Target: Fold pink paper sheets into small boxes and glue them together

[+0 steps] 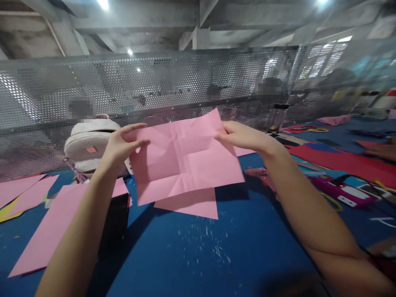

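Between my two hands a creased sheet of pink paper (188, 159) is held up, tilted, above the blue table. My left hand (123, 142) pinches its upper left edge, thumb on the near face. At the upper right corner my right hand (236, 134) grips the sheet, its other fingers partly hidden behind it. Fold lines cross the sheet down the middle and sideways. Below it a second pink piece (198, 202) lies on the table, partly covered from view. A pink glue gun (260, 173) lies under my right forearm.
The blue table (173, 264) has small white scraps on it. Pink sheets (58, 222) and a black phone-like object (115, 218) lie left, near a white backpack (91, 142). Right are a purple device (346, 192) with cables and red sheets (337, 161). A perforated metal screen (173, 82) stands behind.
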The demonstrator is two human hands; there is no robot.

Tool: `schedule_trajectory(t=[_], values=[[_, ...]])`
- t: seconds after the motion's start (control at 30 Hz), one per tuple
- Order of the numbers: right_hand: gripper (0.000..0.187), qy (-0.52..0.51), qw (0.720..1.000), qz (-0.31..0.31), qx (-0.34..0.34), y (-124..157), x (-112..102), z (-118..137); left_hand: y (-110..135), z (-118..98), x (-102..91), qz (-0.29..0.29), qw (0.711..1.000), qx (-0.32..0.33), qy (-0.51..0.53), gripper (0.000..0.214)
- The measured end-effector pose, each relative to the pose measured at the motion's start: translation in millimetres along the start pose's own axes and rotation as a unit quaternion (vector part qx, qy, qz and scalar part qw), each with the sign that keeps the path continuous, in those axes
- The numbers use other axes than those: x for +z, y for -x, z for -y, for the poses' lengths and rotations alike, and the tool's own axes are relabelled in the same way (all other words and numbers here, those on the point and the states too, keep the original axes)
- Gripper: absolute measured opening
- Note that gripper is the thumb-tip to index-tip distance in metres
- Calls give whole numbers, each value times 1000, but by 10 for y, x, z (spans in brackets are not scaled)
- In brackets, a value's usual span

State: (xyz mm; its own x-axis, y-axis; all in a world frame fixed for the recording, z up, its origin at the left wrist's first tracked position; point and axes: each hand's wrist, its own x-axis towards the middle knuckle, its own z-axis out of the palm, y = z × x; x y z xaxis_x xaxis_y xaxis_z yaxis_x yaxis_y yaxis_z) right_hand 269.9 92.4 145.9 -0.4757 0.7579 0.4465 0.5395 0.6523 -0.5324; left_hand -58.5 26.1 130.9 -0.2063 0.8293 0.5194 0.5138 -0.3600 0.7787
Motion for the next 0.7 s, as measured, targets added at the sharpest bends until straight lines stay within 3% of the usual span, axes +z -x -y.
schedule_trajectory(t=[0.03, 0.1, 0.13, 0.23, 0.3, 0.37, 0.47, 0.57, 0.63, 0.7], values=[[5, 35, 999, 24, 17, 6, 2, -7, 13, -15, -10, -18, 1000, 2, 14, 53], [34, 142, 988, 25, 52, 18, 39, 23, 35, -35, -14, -21, 999, -2, 42, 56], [47, 178, 983, -3, 51, 25, 69, 60, 44, -43, -10, -13, 999, -4, 52, 57], [66, 199, 974, -85, -60, 53, 188, 234, 76, -85, 21, 38, 997, -18, 60, 58], [64, 154, 977, -73, -128, 75, 274, 369, 115, -137, 52, 77, 995, -24, 65, 59], [58, 96, 984, -32, -148, 90, 356, 477, 164, -200, 88, 114, 990, -19, 83, 60], [25, 13, 989, 41, -142, 81, 460, 535, 205, -253, 137, 152, 981, -8, 124, 59], [23, -105, 985, 85, -107, 29, 519, 459, 136, -176, 152, 167, 972, -16, 164, 59], [24, -159, 982, 59, -84, -20, 526, 365, 42, -60, 135, 149, 964, -37, 216, 57], [24, -170, 984, -9, -53, -70, 519, 268, -48, 59, 110, 86, 961, -65, 255, 54]])
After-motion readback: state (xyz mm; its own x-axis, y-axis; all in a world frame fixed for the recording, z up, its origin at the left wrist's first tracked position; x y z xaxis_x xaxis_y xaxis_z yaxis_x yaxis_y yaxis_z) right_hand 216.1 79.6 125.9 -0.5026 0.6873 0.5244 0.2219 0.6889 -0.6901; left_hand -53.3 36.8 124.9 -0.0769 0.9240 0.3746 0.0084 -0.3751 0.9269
